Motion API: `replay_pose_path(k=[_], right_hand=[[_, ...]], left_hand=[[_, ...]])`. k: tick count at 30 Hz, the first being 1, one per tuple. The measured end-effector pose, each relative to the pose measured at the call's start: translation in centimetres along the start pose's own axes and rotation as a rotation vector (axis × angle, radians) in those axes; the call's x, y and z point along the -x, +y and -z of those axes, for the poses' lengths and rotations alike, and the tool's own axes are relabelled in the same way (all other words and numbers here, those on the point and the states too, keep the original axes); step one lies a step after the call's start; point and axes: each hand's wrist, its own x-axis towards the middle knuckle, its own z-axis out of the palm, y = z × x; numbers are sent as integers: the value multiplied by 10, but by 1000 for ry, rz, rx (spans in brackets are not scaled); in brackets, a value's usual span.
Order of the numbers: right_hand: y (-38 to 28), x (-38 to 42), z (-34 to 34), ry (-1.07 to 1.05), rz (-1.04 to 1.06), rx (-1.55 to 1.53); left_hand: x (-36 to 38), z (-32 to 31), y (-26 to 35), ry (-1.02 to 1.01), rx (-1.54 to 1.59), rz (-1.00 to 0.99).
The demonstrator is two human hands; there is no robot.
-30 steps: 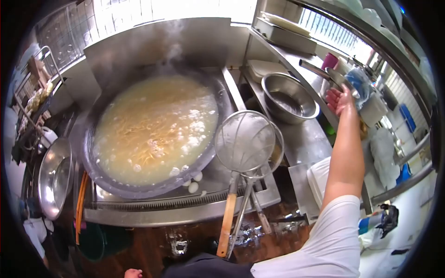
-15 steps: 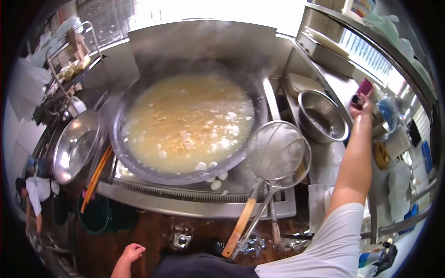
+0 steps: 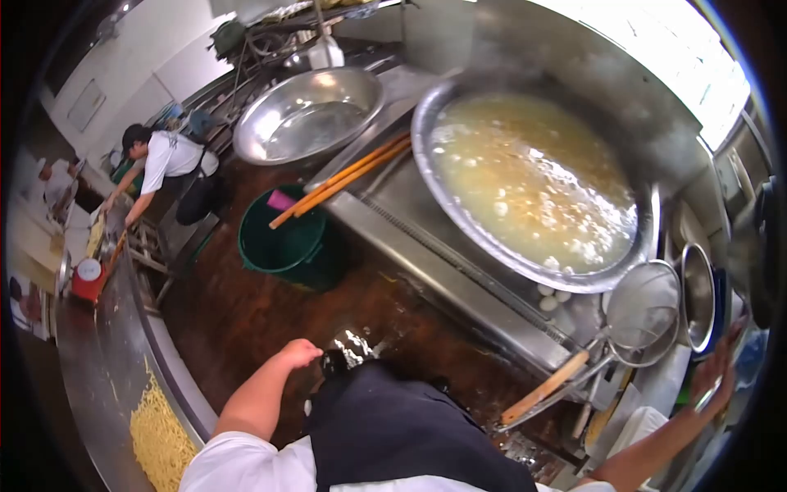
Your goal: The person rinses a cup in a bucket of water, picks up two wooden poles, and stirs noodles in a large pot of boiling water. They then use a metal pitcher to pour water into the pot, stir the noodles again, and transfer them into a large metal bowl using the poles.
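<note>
My left hand [image 3: 301, 353] hangs over the floor in front of my dark apron [image 3: 393, 426], its fingers curled closed, with nothing visible in them. At the far right my right hand [image 3: 715, 379] is stretched out, fingers extended, beside a metal bowl [image 3: 698, 299]; a shiny silver spot shows on it, too blurred to name. Near that hand, a wire-mesh strainer [image 3: 643, 303] with a wooden handle [image 3: 545, 385] lies on the stove's edge. The big cooking pot [image 3: 422, 156] holds steaming, bubbling yellowish liquid with noodles.
Long wooden sticks [image 3: 352, 180] reach from the stove over a green bucket [image 3: 279, 246]. A wide metal basin [image 3: 307, 119] stands behind. Noodles [image 3: 160, 435] lie on a metal table [image 3: 90, 369] at left. A co-worker [image 3: 168, 164] bends over that table's far end. The floor [image 3: 238, 320] looks wet.
My view has swung left, bringing in the noodle table and more of the co-worker. My right hand has come away from the shelf and the dark-and-pink item there. My left hand stays closed.
</note>
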Motion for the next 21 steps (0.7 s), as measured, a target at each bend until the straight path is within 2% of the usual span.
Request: replay_pose_path(k=[1,3,5,7,9,11,13,15,17,19,21], right_hand=[[20,-1,-23,-10,-10,5],[67,5,-98,-406,-264,-117],[118,12,-185,-453,-372,-177],[162,14,-269,-452,-605,-193],[206,16,-350,-483,-910,-222],[252,12,-429,-686,-1166,-8],[307,18,-503,-794,-1429,35],[375,37,-557,-979,-1428,65],[458,60,-592,-1008,-1505,-17],[539,80,-616,-952,-1551,61],[617,93,-628,-935,-1535,295]], left_hand=[[-10,1,-10,-13,43,-13],[-14,13,-21,-65,19,2],[-32,29,-53,-120,29,-8],[-49,50,-96,-122,76,-25],[-64,71,-139,-68,228,104],[-82,88,-193,-65,220,199],[-73,111,-225,-35,234,274],[-62,128,-247,-19,383,339],[-59,127,-275,148,597,321],[-63,114,-316,192,846,255],[-43,105,-316,259,875,308]])
